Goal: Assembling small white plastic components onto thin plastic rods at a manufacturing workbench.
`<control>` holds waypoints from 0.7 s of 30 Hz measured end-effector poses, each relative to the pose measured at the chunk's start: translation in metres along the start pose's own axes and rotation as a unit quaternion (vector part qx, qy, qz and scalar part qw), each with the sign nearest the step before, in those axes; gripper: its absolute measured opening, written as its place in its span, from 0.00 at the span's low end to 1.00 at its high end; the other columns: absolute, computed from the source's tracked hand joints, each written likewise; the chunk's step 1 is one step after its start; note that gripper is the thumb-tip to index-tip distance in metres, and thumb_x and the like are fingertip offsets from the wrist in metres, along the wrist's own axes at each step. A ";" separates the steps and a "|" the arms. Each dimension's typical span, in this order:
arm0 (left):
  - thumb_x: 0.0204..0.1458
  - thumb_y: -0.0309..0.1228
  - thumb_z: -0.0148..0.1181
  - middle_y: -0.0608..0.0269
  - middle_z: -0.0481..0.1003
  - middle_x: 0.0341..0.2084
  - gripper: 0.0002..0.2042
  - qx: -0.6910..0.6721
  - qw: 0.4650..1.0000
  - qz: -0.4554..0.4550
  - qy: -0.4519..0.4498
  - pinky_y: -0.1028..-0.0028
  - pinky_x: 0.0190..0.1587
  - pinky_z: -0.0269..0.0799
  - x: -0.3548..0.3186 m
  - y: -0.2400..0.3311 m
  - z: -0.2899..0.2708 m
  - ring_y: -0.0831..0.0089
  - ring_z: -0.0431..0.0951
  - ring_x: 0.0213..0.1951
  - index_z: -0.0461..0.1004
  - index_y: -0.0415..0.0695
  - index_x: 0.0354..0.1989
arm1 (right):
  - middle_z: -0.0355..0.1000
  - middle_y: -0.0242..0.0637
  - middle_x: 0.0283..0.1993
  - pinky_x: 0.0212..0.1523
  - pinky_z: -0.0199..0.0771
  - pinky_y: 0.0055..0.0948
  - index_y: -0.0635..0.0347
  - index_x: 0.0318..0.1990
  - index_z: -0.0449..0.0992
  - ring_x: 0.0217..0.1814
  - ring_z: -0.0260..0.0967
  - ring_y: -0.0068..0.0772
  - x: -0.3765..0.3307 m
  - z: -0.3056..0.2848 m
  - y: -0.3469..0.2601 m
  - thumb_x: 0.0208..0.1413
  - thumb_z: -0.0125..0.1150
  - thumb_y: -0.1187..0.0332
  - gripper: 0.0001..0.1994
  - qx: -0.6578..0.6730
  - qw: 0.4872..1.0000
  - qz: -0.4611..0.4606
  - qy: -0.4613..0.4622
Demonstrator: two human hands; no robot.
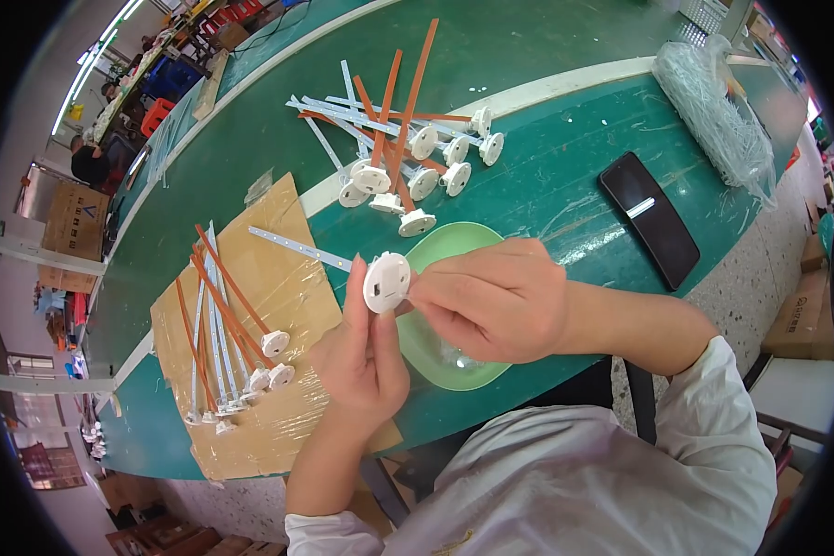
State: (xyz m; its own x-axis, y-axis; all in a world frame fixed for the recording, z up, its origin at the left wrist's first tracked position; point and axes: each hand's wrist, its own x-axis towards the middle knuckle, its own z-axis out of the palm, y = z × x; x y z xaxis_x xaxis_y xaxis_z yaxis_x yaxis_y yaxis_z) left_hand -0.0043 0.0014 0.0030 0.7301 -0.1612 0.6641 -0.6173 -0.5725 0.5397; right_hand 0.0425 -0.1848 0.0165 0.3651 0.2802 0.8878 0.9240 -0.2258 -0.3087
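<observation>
My left hand (366, 366) grips a white round cap (386, 283) between thumb and fingers, its flat face turned up with a small dark slot. From the cap a narrow LED strip (298, 247) sticks out toward the far left. At the cap's right edge, the fingers of my right hand (496, 301) are pinched together; what they hold, if anything, is too small to make out. Under my right hand lies a light green bowl (449, 236), with some small clear pieces partly hidden inside.
Several capped strips, white and orange-brown, lie on cardboard (320, 324) at left; another pile (389, 139) lies farther back. A black phone (650, 221) and a clear plastic bag (718, 116) rest at right on the green table (547, 148). Far left, a person (90, 162) sits.
</observation>
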 end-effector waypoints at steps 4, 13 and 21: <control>0.56 0.15 0.53 0.47 0.83 0.35 0.24 0.029 0.999 -0.017 -0.031 0.77 0.28 0.74 -0.003 0.002 -0.003 0.71 0.80 0.22 0.64 0.25 0.64 | 0.80 0.39 0.32 0.24 0.78 0.25 0.65 0.36 0.80 0.26 0.78 0.32 -0.001 0.000 -0.001 0.43 0.69 0.81 0.11 -0.018 1.000 -0.006 -0.004; 0.55 0.15 0.54 0.48 0.83 0.33 0.24 0.026 1.000 0.004 0.001 0.77 0.27 0.73 -0.002 0.000 0.000 0.72 0.80 0.22 0.65 0.25 0.63 | 0.80 0.40 0.34 0.24 0.79 0.25 0.67 0.37 0.79 0.28 0.80 0.33 -0.002 -0.002 -0.002 0.44 0.68 0.80 0.10 -0.032 0.999 -0.015 -0.016; 0.63 0.19 0.48 0.45 0.82 0.42 0.22 0.041 0.998 -0.004 -0.038 0.73 0.43 0.80 -0.001 0.004 -0.004 0.69 0.84 0.39 0.61 0.26 0.66 | 0.80 0.41 0.33 0.24 0.78 0.25 0.68 0.37 0.79 0.27 0.79 0.32 -0.004 -0.002 -0.001 0.43 0.69 0.80 0.11 -0.058 0.998 -0.031 -0.022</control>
State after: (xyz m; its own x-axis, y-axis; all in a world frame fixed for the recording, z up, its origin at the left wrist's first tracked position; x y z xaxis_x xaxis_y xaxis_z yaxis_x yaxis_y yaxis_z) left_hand -0.0082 0.0026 0.0066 0.7568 -0.2162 0.6169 -0.5882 -0.6369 0.4984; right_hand 0.0401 -0.1875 0.0138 0.3140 0.3371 0.8876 0.9267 -0.3123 -0.2092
